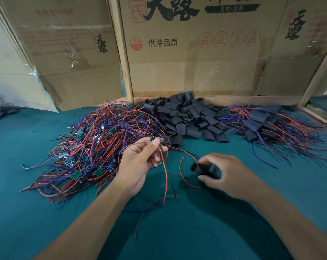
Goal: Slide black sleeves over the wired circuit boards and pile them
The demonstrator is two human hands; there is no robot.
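My left hand [140, 162] pinches a small green circuit board [157, 140] at its fingertips, with red and dark wires [165, 177] trailing down from it. A little to the right, my right hand [222, 175] holds a black sleeve [196, 168] between thumb and fingers, its open end facing left toward a red wire. A big tangle of bare wired boards [95, 147] lies at the left. A heap of empty black sleeves [185, 117] sits at the back centre. Sleeved boards [265, 124] are piled at the right.
The work surface is a green mat [177, 231]. Cardboard boxes [196, 53] and a wooden frame stand right behind the piles. A loose dark wire [145, 211] lies on the mat between my forearms.
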